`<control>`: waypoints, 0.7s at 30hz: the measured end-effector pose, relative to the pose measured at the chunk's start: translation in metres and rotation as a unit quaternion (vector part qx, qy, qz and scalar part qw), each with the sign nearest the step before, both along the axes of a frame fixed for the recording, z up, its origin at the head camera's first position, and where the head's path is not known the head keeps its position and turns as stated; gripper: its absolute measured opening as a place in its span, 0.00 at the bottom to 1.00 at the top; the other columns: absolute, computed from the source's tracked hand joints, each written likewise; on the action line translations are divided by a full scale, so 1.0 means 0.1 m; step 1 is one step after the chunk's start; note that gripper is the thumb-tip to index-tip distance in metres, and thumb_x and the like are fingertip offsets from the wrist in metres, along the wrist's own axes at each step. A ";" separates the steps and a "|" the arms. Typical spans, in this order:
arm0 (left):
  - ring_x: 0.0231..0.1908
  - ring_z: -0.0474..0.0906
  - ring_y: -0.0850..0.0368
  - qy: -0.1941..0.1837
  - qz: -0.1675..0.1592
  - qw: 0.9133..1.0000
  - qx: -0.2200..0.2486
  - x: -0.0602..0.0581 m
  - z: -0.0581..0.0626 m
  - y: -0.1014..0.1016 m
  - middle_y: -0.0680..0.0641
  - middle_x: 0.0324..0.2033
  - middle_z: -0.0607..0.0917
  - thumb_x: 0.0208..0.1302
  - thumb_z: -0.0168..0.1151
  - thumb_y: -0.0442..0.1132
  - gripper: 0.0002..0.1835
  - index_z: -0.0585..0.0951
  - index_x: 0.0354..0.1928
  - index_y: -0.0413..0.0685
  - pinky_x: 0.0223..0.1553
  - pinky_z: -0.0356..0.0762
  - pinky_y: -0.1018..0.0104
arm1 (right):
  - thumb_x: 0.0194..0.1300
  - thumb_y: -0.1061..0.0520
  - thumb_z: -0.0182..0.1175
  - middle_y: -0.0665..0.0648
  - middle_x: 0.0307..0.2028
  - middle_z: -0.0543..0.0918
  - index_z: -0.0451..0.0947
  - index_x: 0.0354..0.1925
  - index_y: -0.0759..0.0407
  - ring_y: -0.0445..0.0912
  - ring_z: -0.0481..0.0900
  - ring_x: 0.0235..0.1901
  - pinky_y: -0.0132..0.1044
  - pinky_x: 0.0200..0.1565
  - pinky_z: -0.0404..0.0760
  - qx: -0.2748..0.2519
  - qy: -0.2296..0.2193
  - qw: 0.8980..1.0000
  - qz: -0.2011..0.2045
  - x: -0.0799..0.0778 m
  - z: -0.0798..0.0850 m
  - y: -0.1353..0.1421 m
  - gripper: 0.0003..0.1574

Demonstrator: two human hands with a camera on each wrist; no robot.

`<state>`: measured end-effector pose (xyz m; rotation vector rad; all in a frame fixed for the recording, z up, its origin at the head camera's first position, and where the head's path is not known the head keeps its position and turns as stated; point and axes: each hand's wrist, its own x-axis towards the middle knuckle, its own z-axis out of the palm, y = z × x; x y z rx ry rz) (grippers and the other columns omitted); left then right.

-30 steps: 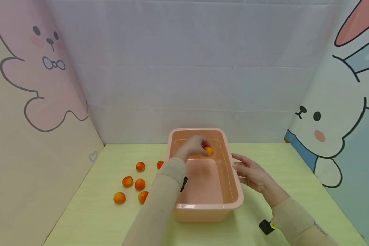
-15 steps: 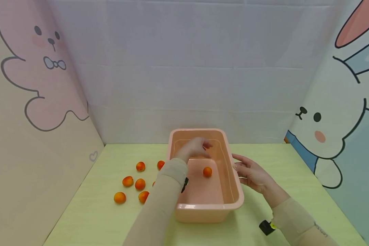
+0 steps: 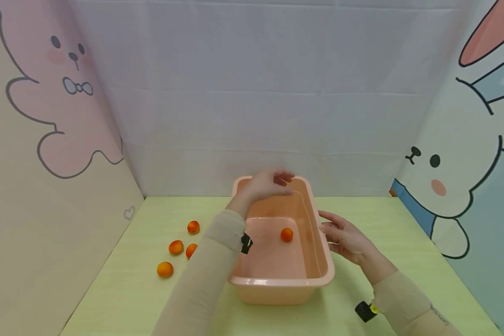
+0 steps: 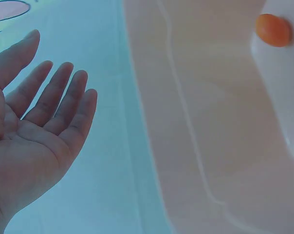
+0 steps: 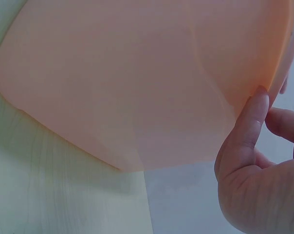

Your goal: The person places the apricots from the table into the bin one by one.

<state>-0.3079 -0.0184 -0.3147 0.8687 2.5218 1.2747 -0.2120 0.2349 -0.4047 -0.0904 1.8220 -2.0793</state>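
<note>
A peach plastic bin (image 3: 277,293) stands on the table, one small orange fruit (image 3: 287,234) lying on its floor near the right wall. Above the bin's far end is my left hand (image 3: 266,185), slightly blurred and holding nothing. The left wrist view shows its palm, with spread, lightly bent fingers (image 4: 79,109). My right hand (image 3: 346,240) holds the bin's right rim. In the right wrist view, one fingertip (image 5: 259,97) presses the outer wall just below the lip and another digit meets the rim edge.
Several more orange fruits (image 3: 165,269) lie on the pale green table (image 3: 122,298) left of the bin, some hidden behind my left forearm. A white sheet (image 3: 193,93) hangs behind the table, with cartoon-printed panels on both sides.
My left hand has let go of the fruit, which dropped to the bin floor. It then rose away towards the bin's far edge. My right hand has stayed at the rim.
</note>
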 end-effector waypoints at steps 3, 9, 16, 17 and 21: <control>0.56 0.76 0.53 0.022 -0.005 1.000 0.007 0.02 0.13 -0.10 0.48 0.56 0.80 0.63 0.70 0.41 0.27 0.77 0.63 0.47 0.56 0.75 0.64 | 0.77 0.58 0.52 0.52 0.45 0.81 0.42 0.78 0.64 0.42 0.84 0.40 0.34 0.40 0.85 -0.003 0.004 1.000 0.002 0.01 0.00 0.00 0.42; 0.54 0.78 0.51 0.061 -0.013 0.997 0.044 0.08 0.28 -0.38 0.42 0.55 0.81 0.61 0.72 0.38 0.28 0.76 0.63 0.42 0.59 0.74 0.59 | 0.77 0.58 0.52 0.52 0.46 0.81 0.42 0.78 0.63 0.43 0.84 0.41 0.34 0.41 0.85 -0.003 0.005 1.000 0.004 0.02 0.00 0.00 0.42; 0.56 0.77 0.49 0.077 0.023 0.994 0.068 0.21 0.27 -0.85 0.43 0.57 0.81 0.61 0.71 0.39 0.29 0.76 0.64 0.43 0.60 0.73 0.53 | 0.77 0.58 0.52 0.52 0.46 0.81 0.42 0.78 0.63 0.43 0.84 0.41 0.34 0.41 0.85 -0.002 0.001 1.000 -0.001 0.01 0.01 -0.01 0.42; 0.56 0.77 0.49 0.077 0.029 0.994 0.068 0.22 0.25 -0.91 0.44 0.58 0.80 0.61 0.72 0.40 0.29 0.76 0.64 0.44 0.60 0.73 0.52 | 0.76 0.58 0.52 0.52 0.46 0.81 0.43 0.78 0.64 0.43 0.84 0.41 0.34 0.41 0.85 -0.003 0.001 1.000 -0.001 0.01 0.01 -0.01 0.42; 0.56 0.76 0.48 0.077 0.055 0.993 0.067 0.27 0.16 -1.17 0.45 0.57 0.80 0.61 0.71 0.38 0.28 0.77 0.63 0.44 0.60 0.72 0.49 | 0.76 0.59 0.52 0.52 0.45 0.81 0.43 0.77 0.64 0.43 0.84 0.40 0.34 0.40 0.85 -0.007 0.000 1.000 -0.002 0.01 0.00 -0.02 0.42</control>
